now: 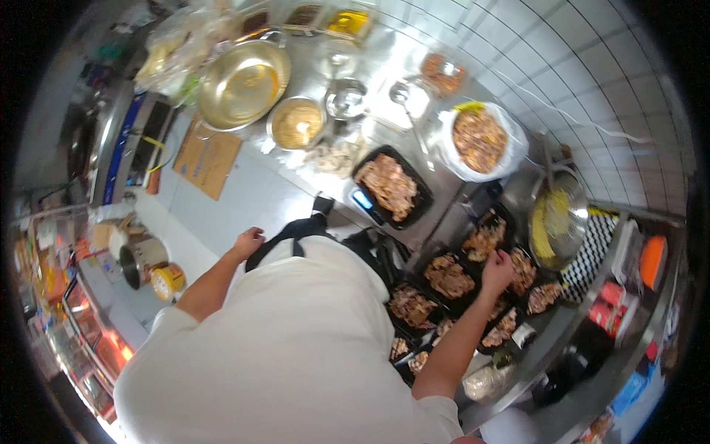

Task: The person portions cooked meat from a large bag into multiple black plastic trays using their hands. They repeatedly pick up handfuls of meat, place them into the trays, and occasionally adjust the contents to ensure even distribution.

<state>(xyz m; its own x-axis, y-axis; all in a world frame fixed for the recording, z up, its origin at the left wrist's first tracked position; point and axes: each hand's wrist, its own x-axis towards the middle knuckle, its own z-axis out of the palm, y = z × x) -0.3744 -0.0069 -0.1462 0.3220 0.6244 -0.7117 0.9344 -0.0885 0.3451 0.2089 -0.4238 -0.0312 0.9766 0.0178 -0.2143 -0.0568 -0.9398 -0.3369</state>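
My left hand [249, 243] hangs beside my body, over the floor. Its fingers are loosely bent, and I see nothing in them. My right hand [498, 272] reaches over a cluster of black trays holding meat, with its fingertips drawn together at the near edge of one tray of meat [483, 238]. Whether they grip that edge is not clear. Another tray of browned meat [449, 276] lies to the left of this hand, and more meat [522, 271] to its right. Before me, a black tray of pale meat pieces [388, 186] rests on a digital scale [363, 200] with a lit display.
A white-lined container of meat [480, 139] stands behind the scale. Right of it is a metal bowl [563, 216] with yellow residue. Farther left are a wide metal pan [244, 86] and a pot of tan contents [298, 123]. A ladle [400, 94] lies near the tiled wall [566, 72].
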